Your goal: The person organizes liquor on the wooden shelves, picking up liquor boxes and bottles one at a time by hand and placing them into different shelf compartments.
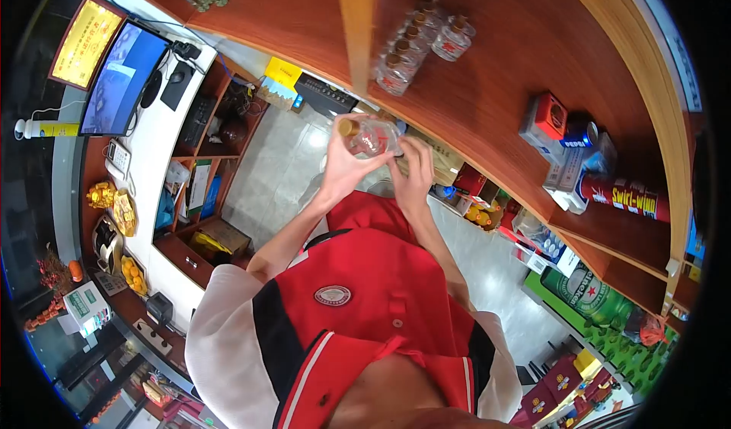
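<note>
A small clear glass bottle (pixel 375 138) with red print and a gold-brown cap lies tilted between my hands, in front of the shelf edge. My left hand (pixel 345 161) is closed around its cap end and side. At the bottle's base, my right hand (pixel 413 169) has its thumb and fingers bent against the glass. Several like bottles (pixel 411 41) stand in a cluster on the wooden shelf (pixel 304 14) just ahead, with one bottle (pixel 452 39) beside the group.
To the right on the shelf are a red box (pixel 550 117), a blue can (pixel 582 134) and a red spray can (pixel 628 197). A wooden upright (pixel 356 33) divides the shelf. At left is a white counter (pixel 152 200) with a monitor (pixel 122 79).
</note>
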`<state>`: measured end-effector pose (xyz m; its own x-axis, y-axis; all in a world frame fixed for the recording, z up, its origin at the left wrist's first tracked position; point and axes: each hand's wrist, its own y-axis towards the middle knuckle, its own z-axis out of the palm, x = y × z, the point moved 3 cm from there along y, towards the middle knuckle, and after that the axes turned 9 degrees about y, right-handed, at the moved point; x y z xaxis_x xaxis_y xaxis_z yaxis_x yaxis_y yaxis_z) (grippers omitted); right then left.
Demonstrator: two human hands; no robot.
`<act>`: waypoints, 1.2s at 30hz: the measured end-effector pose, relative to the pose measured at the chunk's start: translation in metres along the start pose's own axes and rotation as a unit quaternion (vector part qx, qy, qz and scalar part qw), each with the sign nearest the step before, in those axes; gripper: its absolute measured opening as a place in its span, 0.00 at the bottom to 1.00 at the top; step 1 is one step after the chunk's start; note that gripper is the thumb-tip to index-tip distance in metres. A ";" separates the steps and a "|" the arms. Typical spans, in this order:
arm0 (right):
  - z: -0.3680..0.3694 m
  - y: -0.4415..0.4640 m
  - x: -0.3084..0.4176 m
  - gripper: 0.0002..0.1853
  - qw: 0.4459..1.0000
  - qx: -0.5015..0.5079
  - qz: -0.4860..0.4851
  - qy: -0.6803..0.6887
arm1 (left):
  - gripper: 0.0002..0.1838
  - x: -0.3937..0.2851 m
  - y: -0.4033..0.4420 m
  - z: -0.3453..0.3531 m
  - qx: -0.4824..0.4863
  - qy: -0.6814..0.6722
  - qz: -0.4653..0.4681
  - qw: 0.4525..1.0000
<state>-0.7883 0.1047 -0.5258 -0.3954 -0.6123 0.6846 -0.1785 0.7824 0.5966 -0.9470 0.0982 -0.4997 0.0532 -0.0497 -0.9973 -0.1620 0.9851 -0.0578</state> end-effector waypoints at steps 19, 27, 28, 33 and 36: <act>-0.045 0.082 -0.151 0.20 0.988 -0.013 0.152 -0.011 | 0.48 0.055 0.127 0.141 -0.028 0.108 0.088 0.990; -0.029 0.115 -0.161 0.24 0.977 -0.015 0.207 -0.043 | 0.46 0.067 0.119 0.140 -0.041 0.168 0.086 0.981; -0.025 0.115 -0.166 0.24 0.977 -0.011 0.207 -0.041 | 0.45 0.065 0.116 0.138 -0.030 0.176 0.088 0.980; -0.020 0.124 -0.174 0.30 0.979 -0.001 0.165 -0.123 | 0.26 0.058 0.083 0.126 0.043 0.090 0.023 0.995; -0.016 0.126 -0.172 0.33 0.981 -0.008 0.146 -0.131 | 0.21 0.039 0.051 0.096 0.100 0.077 -0.004 0.992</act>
<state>-0.7281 0.3072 -0.5617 -0.6453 -0.3099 0.6982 -0.0092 0.9171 0.3986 -0.8582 0.1628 -0.5373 -0.0997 -0.0661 -0.9928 0.0376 0.9968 -0.0701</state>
